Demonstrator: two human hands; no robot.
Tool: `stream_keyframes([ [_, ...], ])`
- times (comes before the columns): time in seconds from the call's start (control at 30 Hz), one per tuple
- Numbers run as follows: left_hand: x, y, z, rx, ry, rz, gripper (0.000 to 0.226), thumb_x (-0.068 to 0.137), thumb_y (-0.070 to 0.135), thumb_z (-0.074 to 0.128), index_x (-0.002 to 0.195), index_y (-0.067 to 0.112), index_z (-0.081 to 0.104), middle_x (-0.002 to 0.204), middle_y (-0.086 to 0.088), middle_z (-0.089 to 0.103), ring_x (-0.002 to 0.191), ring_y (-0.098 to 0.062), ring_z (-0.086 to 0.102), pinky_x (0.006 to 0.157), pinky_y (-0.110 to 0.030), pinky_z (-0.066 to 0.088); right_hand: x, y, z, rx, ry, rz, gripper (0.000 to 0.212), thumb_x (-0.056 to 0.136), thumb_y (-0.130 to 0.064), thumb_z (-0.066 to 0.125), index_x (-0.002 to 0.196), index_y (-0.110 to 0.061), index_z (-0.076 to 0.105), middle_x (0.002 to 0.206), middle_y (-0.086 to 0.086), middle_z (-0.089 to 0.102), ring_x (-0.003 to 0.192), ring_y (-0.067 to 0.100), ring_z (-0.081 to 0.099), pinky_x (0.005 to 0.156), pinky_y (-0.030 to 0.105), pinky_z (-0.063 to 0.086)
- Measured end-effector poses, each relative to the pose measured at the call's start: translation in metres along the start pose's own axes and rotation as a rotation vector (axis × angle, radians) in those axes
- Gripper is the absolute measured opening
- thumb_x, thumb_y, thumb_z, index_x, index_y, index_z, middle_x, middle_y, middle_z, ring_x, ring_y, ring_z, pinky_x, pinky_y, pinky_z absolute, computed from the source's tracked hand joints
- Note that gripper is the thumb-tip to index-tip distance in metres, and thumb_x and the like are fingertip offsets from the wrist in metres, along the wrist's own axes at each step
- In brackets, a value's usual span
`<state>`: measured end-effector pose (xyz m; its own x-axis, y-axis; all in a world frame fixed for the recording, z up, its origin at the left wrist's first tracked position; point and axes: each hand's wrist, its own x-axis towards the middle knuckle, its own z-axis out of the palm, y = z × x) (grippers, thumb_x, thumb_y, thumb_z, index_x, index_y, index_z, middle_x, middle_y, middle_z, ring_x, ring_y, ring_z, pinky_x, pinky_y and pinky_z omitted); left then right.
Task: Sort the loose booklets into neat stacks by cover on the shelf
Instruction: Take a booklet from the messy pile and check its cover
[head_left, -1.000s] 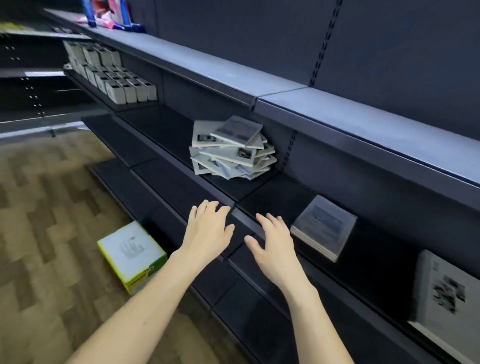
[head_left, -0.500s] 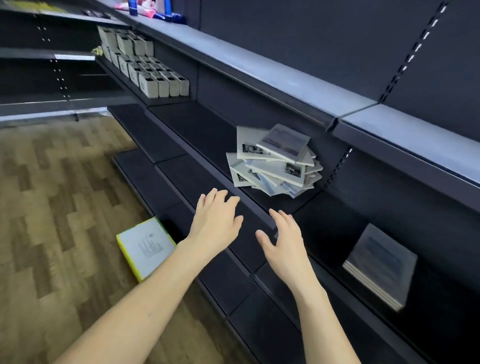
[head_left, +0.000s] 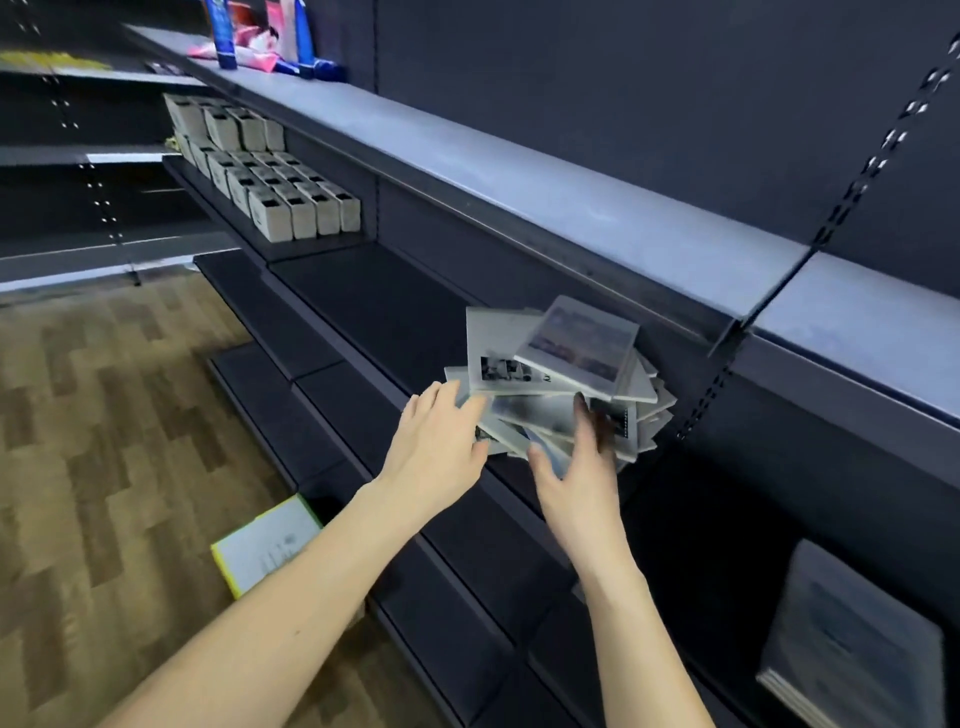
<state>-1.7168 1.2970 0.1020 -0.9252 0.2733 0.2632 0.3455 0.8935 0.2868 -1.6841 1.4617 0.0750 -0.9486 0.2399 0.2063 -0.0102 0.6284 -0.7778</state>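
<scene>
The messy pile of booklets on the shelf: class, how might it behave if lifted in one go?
The pile of booklets would probably shed copies, since they lie fanned at odd angles. The covers look glossy, so likely slippery. Both the left hand and right hand seem needed.

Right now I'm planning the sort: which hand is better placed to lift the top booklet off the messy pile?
Probably the right hand: its fingers already reach up under the top booklet; the left hand touches the pile's lower edge.

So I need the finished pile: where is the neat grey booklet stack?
Head view, lower right: the neat grey booklet stack lies on the dark shelf, right of both hands.
</scene>
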Motion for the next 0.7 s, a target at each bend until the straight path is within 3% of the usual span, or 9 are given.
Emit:
stream_keyframes([
  [0.17,0.045,-0.009,0.015,-0.039,-0.029,0.018,0.049,0.095,0.033,0.05,0.142,0.02,0.042,0.146,-0.006,0.037,0.136,-0.027,0.032,0.112,-0.036,0.025,0.053,0.017,0.002,-0.165,0.08,0.05,0.069,0.096,-0.04,0.06,0.155,-0.041,0.024,0.167,-0.004,0.01,0.153,0.025,0.002,0.122,0.049,0.014],
  [0.33,0.081,-0.025,0.027,-0.06,-0.044,0.047,0.045,0.092,0.037,0.052,0.134,0.02,0.05,0.131,-0.002,0.047,0.125,-0.025,0.041,0.108,-0.034,0.032,0.097,0.022,0.005,-0.311,0.088,0.095,0.064,0.098,-0.045,0.053,0.155,-0.04,0.024,0.168,-0.002,0.003,0.153,0.026,-0.005,0.124,0.047,0.01],
  [0.5,0.119,-0.04,0.037,-0.15,-0.073,0.131,0.048,0.091,0.042,0.053,0.137,0.032,0.048,0.134,0.002,0.049,0.124,-0.026,0.044,0.105,-0.037,0.036,0.121,0.033,0.021,-0.328,0.131,0.133,0.055,0.098,-0.053,0.049,0.151,-0.045,0.034,0.167,0.001,-0.006,0.153,0.028,-0.007,0.122,0.053,0.019],
  [0.6,0.133,-0.053,0.042,-0.183,-0.115,0.178,0.046,0.093,0.049,0.05,0.136,0.033,0.048,0.138,0.003,0.046,0.128,-0.025,0.041,0.108,-0.039,0.033,0.124,0.037,0.038,-0.338,0.274,0.18,0.044,0.098,-0.047,0.053,0.141,-0.039,0.053,0.167,0.003,0.011,0.153,0.029,0.006,0.121,0.048,0.023],
  [0.7,0.146,-0.067,0.047,-0.207,-0.144,0.226,0.048,0.093,0.054,0.042,0.135,0.032,0.049,0.138,0.004,0.045,0.128,-0.024,0.039,0.107,-0.037,0.032,0.125,0.031,0.053,-0.314,0.596,0.095,0.027,0.095,-0.032,0.061,0.114,-0.019,0.074,0.146,0.014,0.05,0.137,0.033,0.043,0.111,0.042,0.04],
])
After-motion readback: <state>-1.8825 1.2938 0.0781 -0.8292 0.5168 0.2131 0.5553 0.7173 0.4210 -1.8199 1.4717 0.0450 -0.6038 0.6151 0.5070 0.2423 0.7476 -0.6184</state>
